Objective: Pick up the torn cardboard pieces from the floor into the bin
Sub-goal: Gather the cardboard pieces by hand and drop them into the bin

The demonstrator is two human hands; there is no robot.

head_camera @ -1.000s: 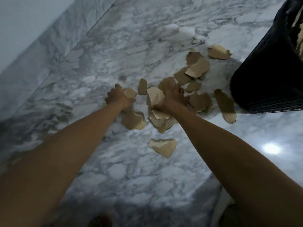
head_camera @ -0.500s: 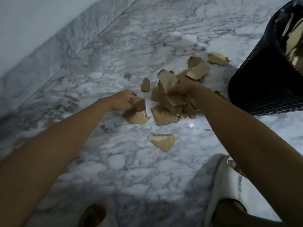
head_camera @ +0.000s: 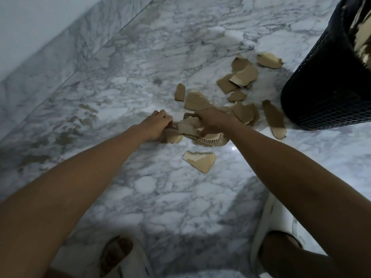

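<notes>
Both hands are down on the marble floor (head_camera: 124, 77) at a heap of torn cardboard pieces (head_camera: 202, 135). The left hand (head_camera: 158, 125) has its fingers curled round a scrap at the heap's 9 o'clock edge. The right hand (head_camera: 212, 121) grips pieces on top. More scraps (head_camera: 244, 77) lie towards 1 o'clock, beside the black mesh bin (head_camera: 325, 83); 1 loose piece (head_camera: 200, 160) lies at 6 o'clock.

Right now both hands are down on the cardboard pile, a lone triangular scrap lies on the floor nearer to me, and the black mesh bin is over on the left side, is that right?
One thing is off: the black mesh bin stands on the right, not the left, as the head view shows. Both the left hand and the right hand are down on the cardboard pile, and the lone triangular scrap lies nearer to you.
</notes>
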